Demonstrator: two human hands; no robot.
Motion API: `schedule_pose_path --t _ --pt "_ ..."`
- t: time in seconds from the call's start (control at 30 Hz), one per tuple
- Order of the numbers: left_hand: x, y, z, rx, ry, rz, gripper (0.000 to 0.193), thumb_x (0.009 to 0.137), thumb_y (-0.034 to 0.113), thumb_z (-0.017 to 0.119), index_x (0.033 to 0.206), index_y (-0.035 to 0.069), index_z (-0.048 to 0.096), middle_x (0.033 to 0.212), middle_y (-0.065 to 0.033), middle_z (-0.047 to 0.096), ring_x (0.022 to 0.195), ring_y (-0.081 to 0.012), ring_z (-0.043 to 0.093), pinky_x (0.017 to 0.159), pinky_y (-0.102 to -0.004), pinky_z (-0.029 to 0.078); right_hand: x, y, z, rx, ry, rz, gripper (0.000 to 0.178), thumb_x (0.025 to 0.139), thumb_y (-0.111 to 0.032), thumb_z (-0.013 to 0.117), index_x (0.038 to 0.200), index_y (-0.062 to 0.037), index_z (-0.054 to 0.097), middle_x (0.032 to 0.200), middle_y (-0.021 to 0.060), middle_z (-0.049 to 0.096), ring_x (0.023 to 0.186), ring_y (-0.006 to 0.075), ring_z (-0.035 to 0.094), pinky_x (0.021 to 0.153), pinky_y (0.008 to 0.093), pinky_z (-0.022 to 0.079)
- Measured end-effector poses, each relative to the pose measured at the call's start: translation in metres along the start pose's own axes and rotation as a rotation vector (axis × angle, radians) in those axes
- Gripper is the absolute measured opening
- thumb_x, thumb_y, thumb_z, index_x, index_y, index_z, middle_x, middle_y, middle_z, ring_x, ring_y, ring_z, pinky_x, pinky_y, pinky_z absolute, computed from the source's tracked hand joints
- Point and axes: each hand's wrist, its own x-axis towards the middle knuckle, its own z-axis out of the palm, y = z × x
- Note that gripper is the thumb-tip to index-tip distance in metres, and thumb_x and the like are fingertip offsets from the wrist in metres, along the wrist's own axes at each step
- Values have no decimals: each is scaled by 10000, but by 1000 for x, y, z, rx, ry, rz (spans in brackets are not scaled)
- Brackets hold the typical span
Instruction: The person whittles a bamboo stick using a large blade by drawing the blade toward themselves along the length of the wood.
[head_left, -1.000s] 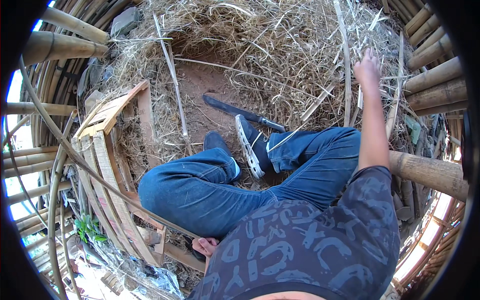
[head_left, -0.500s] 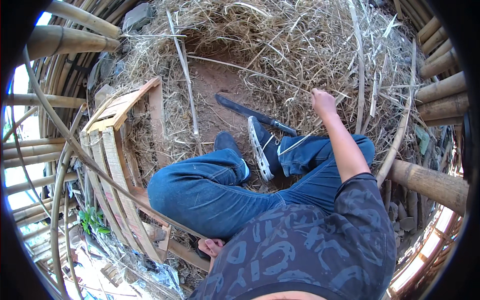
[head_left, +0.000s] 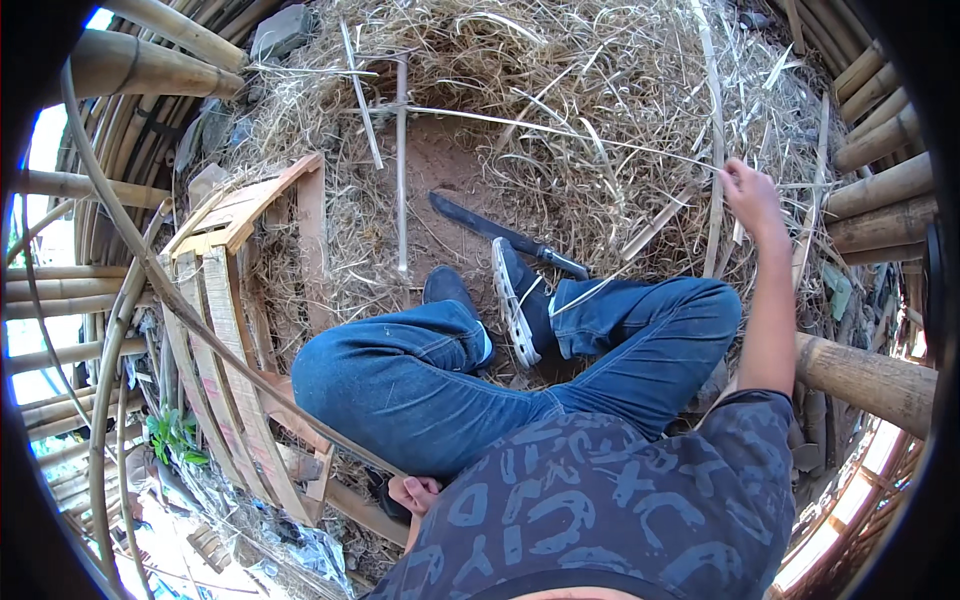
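Observation:
My right hand [head_left: 752, 200] is raised over the shavings at the right, fingers pinched on the end of a thin bamboo strip [head_left: 560, 131]. That strip stretches left over the pile, crossing a pale upright stick [head_left: 402, 190]. Low beside my left hip, my left hand [head_left: 415, 492] is closed on the lower end of a long bent bamboo strip [head_left: 215, 350]. Its other end reaches up to the far left; part of the grip is hidden by my shirt. A machete [head_left: 490, 225] with a dark blade lies on the soil just beyond my shoes.
A heap of bamboo shavings [head_left: 620, 90] fills the far side. At my left stands a slatted wooden crate [head_left: 225, 320]. Bamboo pole walls [head_left: 885, 190] curve round both sides, and a thick pole [head_left: 870, 380] juts in at my right. A grey stone [head_left: 280, 32] sits far left.
My right hand has moved right and slightly away, drawing the thin strip rightward. The pale sticks at the far left of the pile have shifted apart. My left hand stays nearly in place.

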Motion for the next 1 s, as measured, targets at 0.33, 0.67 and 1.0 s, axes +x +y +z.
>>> schedule_pose_path --t 0.33,0.67,1.0 --pt "-5 -19 -3 -104 3 -10 690 973 450 450 426 30 429 370 -32 415 313 -142 454 325 -270 330 -10 74 -106 -448 298 -59 239 946 -326 530 992 -123 648 886 127 638 966 297 592 968 468 365" --pt "-7 -19 -2 -135 106 -49 491 971 376 491 628 34 407 427 -41 399 319 -138 428 313 -277 357 -28 -91 9 -81 421 -226 271 753 -217 701 968 -58 659 1011 150 588 962 322 570 851 455 434" --pt "-7 -84 -32 -121 -265 -115 439 962 352 527 652 69 400 466 -44 434 345 -130 452 322 -280 368 -42 -221 201 157 -277 -128 253 826 -223 587 1020 -60 588 910 175 692 903 363 672 750 483 540"
